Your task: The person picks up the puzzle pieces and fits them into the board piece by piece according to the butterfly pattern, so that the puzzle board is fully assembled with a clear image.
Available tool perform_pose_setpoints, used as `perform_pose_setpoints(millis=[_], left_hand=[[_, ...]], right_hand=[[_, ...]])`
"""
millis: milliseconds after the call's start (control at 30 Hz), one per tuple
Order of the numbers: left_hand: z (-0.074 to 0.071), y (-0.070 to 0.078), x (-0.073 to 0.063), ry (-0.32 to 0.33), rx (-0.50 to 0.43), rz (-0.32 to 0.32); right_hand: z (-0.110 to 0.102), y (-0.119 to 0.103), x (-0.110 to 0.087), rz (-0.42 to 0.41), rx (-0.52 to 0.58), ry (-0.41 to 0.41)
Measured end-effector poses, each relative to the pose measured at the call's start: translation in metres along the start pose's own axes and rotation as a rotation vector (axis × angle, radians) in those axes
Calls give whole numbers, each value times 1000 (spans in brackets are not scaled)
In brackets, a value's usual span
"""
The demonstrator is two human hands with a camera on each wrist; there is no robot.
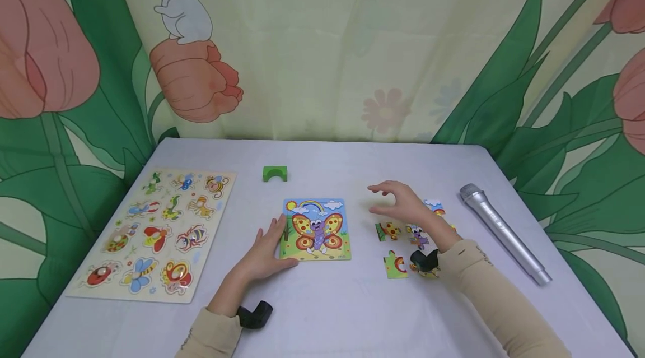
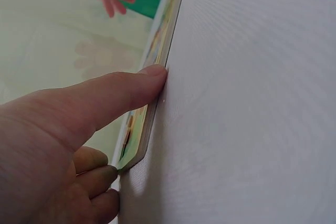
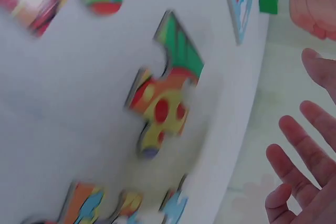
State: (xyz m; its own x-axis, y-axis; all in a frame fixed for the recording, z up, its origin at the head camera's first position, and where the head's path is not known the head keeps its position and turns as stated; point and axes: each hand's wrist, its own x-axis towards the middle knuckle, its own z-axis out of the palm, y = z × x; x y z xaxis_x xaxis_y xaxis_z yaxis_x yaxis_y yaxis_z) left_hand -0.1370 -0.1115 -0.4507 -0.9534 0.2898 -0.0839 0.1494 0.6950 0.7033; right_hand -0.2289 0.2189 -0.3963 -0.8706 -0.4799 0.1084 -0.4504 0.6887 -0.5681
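A square butterfly puzzle board [image 1: 316,229] lies on the table, its whole picture showing. My left hand [image 1: 261,251] rests at its near left corner, the fingers along the left side and the thumb by the near edge. In the left wrist view the straight thumb [image 2: 121,93] touches the board's edge. My right hand [image 1: 400,202] is raised to the right of the board, fingers spread and holding nothing. Beneath and beside the right forearm lie several loose jigsaw pieces, among them a green-and-yellow spotted one [image 3: 163,106] and a light green one [image 1: 395,265].
On the left lies a large wooden board [image 1: 151,235] with insect pictures. A green arch block [image 1: 274,172] is behind the butterfly board. A silver microphone [image 1: 506,235] lies at the right. Black wrist cameras sit on both wrists. A printed curtain hangs behind the white table.
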Motion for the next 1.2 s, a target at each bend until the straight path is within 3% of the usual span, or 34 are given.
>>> perform_pose_setpoints(millis=[200, 500, 800, 1200], left_hand=[[1, -1, 0, 9, 4, 7], [1, -3, -1, 4, 6, -3], [2, -2, -1, 6, 1, 8], [1, -2, -1, 8, 11, 12]], right_hand=[[-13, 20, -15, 46, 3, 29], [-23, 50, -28, 180, -78, -12], [-29, 60, -35, 280, -130, -57], [-28, 67, -37, 293, -144, -44]])
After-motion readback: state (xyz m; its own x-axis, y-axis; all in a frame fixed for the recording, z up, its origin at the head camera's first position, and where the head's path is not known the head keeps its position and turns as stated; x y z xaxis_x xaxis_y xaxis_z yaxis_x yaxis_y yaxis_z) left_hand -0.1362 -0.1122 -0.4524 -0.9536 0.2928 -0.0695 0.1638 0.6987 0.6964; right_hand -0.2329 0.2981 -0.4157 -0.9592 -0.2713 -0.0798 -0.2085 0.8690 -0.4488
